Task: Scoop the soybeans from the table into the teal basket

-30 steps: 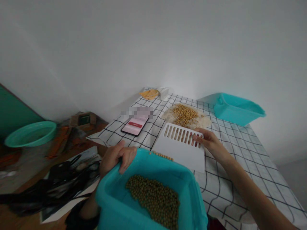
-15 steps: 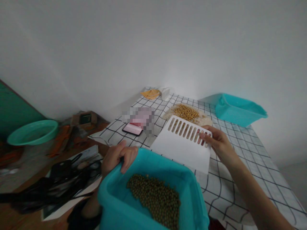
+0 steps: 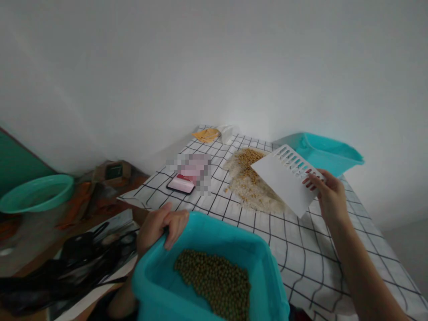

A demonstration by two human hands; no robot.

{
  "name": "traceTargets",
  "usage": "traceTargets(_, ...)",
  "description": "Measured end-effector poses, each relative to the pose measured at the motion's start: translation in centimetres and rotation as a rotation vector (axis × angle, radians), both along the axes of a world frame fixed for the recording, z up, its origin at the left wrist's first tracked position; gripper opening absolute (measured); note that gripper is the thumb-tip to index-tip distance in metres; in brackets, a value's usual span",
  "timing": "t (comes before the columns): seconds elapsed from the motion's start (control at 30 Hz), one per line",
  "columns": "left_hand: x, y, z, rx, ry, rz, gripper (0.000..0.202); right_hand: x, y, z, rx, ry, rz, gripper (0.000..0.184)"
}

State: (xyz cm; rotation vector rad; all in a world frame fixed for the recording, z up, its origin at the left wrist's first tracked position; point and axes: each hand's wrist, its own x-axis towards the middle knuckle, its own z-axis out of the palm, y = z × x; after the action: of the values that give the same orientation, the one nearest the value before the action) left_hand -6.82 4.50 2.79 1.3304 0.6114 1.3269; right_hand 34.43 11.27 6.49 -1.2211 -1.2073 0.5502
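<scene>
My left hand is closed over the back left rim of a turquoise plastic bin. Small round beans, brownish in this light, cover part of the bin's floor. Out to the right, my right hand pinches the slotted end of a flat white plastic sheet, thumb over the slots. The sheet is tilted above the tablecloth and covers the right side of a spread heap of pale grains. Yellow beans lie among the grains, thickest at the far side.
A second turquoise bin stands by the wall at the back right of the checked tablecloth. A phone lies left of the heap, with a yellow cloth behind. Black straps and a green basin are lower left.
My right hand has moved right with the white sheet and turned it, uncovering more of the grain heap. My left hand still grips the bin rim.
</scene>
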Motion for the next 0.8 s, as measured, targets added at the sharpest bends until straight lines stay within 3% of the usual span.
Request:
traceTargets(0.1, -0.7, 0.4, -0.2, 0.008, 0.097, -0.177, 0.072, 0.6, 0.3, -0.4, 0.022, 0.039, -0.056, 0.024)
traceTargets(0.3, -1.6, 0.8, -0.8, -0.020, 0.097, -0.190, 0.073, 0.7, 0.2, 0.1, 0.095, -0.023, -0.153, 0.025)
traceTargets(0.4, -1.1, 0.7, -1.0, -0.084, 0.032, -0.130, 0.072, 0.5, 0.4, 0.6, 0.096, -0.115, -0.149, 0.027)
traceTargets(0.53, 0.2, 0.7, -1.1, -0.110, -0.017, -0.196, 0.071, 0.2, 0.8, 1.3, 0.127, -0.175, -0.142, 0.028)
traceTargets(0.63, 1.4, 0.5, -0.7, -0.152, -0.076, -0.130, 0.072, -0.1, 0.8, 1.6, 0.130, -0.133, -0.095, 0.026)
traceTargets(0.8, 2.5, -0.3, -0.2, -0.198, -0.097, -0.057, 0.072, -1.3, -0.3, 1.2, -0.020, -0.069, 0.120, 0.021)
